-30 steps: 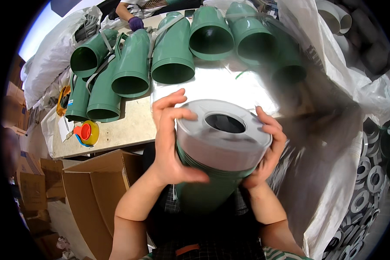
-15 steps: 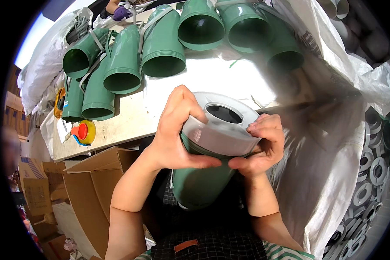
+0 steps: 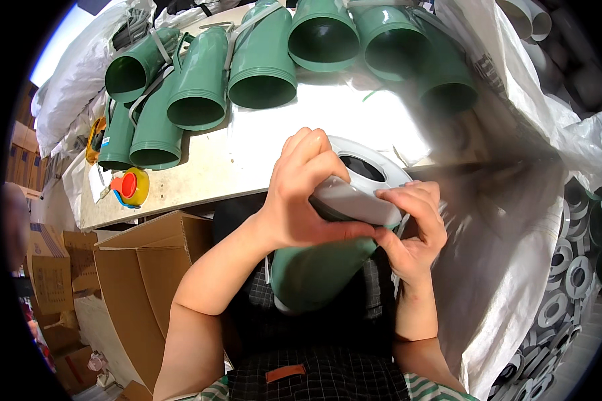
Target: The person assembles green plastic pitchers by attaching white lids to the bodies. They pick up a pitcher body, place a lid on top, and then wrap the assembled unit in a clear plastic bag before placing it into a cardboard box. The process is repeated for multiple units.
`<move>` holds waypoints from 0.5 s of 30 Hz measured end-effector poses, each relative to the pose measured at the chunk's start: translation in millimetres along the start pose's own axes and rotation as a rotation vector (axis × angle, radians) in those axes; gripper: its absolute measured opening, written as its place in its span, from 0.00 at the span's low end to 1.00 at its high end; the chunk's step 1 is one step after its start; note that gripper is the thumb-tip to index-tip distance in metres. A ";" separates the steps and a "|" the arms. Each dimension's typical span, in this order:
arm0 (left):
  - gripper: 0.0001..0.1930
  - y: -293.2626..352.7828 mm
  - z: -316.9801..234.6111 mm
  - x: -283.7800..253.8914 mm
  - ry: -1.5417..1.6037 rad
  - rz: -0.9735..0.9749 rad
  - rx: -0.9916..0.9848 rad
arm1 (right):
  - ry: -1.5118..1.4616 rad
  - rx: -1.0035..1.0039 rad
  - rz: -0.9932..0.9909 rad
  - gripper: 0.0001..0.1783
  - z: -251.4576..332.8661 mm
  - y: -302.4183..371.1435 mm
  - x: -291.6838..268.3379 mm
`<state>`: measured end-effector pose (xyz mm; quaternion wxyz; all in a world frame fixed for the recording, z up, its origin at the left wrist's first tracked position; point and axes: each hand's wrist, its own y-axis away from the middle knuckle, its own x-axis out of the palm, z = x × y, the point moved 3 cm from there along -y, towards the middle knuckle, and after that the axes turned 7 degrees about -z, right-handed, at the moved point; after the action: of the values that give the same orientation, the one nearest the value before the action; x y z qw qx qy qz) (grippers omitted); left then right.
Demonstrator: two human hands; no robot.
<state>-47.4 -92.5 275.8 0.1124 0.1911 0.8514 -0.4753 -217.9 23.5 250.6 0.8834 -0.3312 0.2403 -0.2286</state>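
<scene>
Above my lap I hold a tilted green cylindrical jug body [image 3: 318,271] with a light grey ring-shaped collar [image 3: 358,199] at its upper end. The collar has a round dark opening in its middle. My left hand [image 3: 308,190] is closed round the collar's left side, its thumb stretched along the underside. On the other side my right hand [image 3: 415,224] grips the collar's edge, fingers on top and thumb below. The two thumbs nearly meet under the rim. My fingers hide part of the join between collar and body.
Several green jug bodies [image 3: 262,63] lie across the table [image 3: 201,177], open ends toward me. A yellow and red tape roll [image 3: 135,187] sits at its left edge. An open cardboard box [image 3: 144,281] stands below left. Many grey rings [image 3: 552,309] lie at right beside a white sheet [image 3: 495,267].
Both hands have shifted right and slightly up with the collar, which tilts more steeply. The jug's lower end has moved slightly right and up. A purple-gloved hand at the top has left view.
</scene>
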 end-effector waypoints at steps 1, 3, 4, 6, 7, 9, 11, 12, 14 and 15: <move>0.30 -1.6 1.4 2.1 0.014 0.006 -0.014 | 0.024 -0.008 0.002 0.28 -2.8 -0.1 -0.6; 0.29 -4.8 5.4 3.4 0.034 0.018 -0.043 | 0.121 0.006 -0.004 0.30 0.8 -2.3 -0.2; 0.21 -4.0 11.8 3.1 0.107 0.026 -0.102 | 0.195 0.031 -0.013 0.30 10.8 -7.9 3.3; 0.16 -1.5 16.9 20.0 0.170 -0.049 -0.216 | 0.298 0.107 -0.052 0.29 33.1 -20.0 20.5; 0.14 -1.0 18.2 29.2 0.204 -0.086 -0.273 | 0.299 0.129 -0.066 0.29 33.1 -17.6 23.1; 0.09 2.8 13.1 34.2 0.222 -0.132 -0.239 | 0.287 0.163 -0.087 0.29 30.5 -12.8 27.2; 0.07 5.4 11.7 34.7 0.280 -0.147 -0.248 | 0.251 0.146 -0.166 0.25 19.7 -4.8 20.6; 0.07 -1.6 4.8 29.3 0.237 -0.265 -0.143 | 0.175 0.137 -0.198 0.22 17.2 -2.5 8.5; 0.06 38.4 43.6 22.4 0.044 -0.267 -0.377 | -0.295 0.185 -0.336 0.15 -5.5 12.7 -19.4; 0.06 68.8 68.4 16.2 -0.058 -0.269 -0.489 | -0.700 0.245 -0.428 0.15 -24.1 26.1 -31.9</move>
<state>-31.6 -114.6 181.2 0.1156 0.0298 0.9549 -0.2718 -250.3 47.7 225.2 0.8771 -0.3238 -0.1771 -0.3075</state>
